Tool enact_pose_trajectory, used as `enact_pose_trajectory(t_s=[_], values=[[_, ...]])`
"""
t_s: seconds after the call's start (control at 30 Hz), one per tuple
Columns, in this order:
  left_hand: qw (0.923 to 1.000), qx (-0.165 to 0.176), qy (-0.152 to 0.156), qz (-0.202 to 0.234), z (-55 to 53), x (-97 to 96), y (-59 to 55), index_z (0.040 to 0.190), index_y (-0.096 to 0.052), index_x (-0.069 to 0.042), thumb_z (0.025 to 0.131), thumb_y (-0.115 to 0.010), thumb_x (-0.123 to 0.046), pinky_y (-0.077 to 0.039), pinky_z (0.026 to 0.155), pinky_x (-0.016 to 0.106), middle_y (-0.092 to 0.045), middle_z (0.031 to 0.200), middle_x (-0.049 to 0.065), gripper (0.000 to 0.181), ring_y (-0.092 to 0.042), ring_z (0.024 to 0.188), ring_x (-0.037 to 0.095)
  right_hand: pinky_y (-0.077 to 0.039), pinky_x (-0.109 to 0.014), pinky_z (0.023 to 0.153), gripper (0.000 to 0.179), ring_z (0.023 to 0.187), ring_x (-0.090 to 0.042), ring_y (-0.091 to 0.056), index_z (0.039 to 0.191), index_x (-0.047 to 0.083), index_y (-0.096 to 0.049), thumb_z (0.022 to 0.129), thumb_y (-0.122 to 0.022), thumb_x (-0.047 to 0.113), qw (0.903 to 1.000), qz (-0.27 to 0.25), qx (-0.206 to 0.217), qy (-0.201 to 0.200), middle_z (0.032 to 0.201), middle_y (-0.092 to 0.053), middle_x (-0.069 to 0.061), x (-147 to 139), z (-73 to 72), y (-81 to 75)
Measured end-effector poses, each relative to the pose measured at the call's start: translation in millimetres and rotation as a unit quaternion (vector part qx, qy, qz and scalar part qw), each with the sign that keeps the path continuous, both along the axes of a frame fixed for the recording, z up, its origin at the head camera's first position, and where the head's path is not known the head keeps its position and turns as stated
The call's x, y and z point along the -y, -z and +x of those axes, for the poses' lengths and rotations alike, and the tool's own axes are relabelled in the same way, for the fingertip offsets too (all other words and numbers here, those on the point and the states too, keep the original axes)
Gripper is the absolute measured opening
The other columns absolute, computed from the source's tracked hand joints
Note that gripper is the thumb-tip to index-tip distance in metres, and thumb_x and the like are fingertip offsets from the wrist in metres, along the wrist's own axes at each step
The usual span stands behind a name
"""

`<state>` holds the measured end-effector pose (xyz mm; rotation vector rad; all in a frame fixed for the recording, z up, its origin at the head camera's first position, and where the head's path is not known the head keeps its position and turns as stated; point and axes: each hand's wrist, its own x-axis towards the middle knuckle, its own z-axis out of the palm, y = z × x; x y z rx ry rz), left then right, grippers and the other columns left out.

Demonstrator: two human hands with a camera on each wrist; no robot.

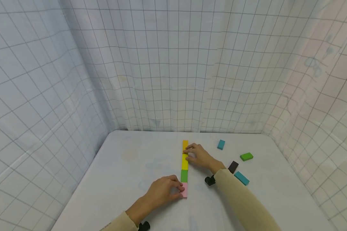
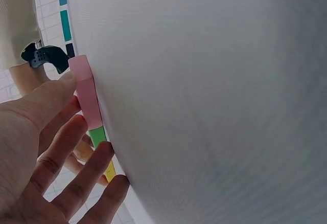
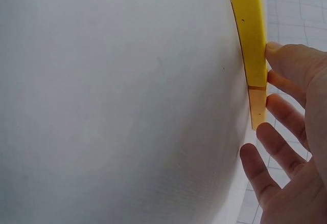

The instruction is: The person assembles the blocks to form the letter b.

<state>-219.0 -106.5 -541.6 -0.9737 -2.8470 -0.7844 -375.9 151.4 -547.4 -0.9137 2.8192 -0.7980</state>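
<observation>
A straight row of blocks runs away across the white table. At its near end lies a pink block [image 1: 184, 192], with a green block [image 1: 184, 175] beyond it. Farther along are a yellow block [image 1: 184, 163] and another yellow block [image 1: 185, 145], end to end. My left hand [image 1: 163, 191] touches the pink block with thumb and fingertips, its other fingers spread in the left wrist view. On the row's right side, my right hand [image 1: 201, 157] rests its thumb and fingertips at the yellow blocks, near where they meet. Neither hand's fingers wrap round a block.
Right of the row lie a small blue block [image 1: 221, 144], a loose green block [image 1: 246, 156], a black block [image 1: 233, 166] and a longer blue block [image 1: 241, 178]. The last two are close beside my right forearm. Gridded white curtains [image 1: 173, 80] enclose the table.
</observation>
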Motion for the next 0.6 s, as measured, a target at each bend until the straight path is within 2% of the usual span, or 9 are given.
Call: enact_pose_trajectory(t_s=[0.23, 0.6], values=[[0.9999, -0.011, 0.001, 0.005, 0.0, -0.3, 0.4, 0.113, -0.094, -0.026, 0.097, -0.098, -0.033, -0.067, 0.085, 0.029, -0.082, 0.115, -0.014, 0.017, -0.078, 0.102, 0.004, -0.049, -0.063, 0.132, 0.039, 0.149, -0.042, -0.058, 0.151, 0.009, -0.078, 0.114, -0.077, 0.022, 0.9999, 0.001, -0.014, -0.001, 0.16, -0.066, -0.016, -0.2, 0.3, -0.6], [0.9997, -0.02, 0.005, 0.007, 0.2, -0.3, 2.0, 0.11, -0.094, -0.026, 0.097, -0.098, -0.034, -0.067, 0.083, 0.029, -0.082, 0.114, -0.014, 0.016, -0.079, 0.1, 0.006, -0.051, -0.059, 0.13, 0.039, 0.145, -0.039, -0.061, 0.15, 0.01, -0.079, 0.113, -0.079, 0.023, 0.9999, 0.003, -0.009, 0.007, 0.156, -0.07, -0.015, 1.5, 2.0, -1.7]])
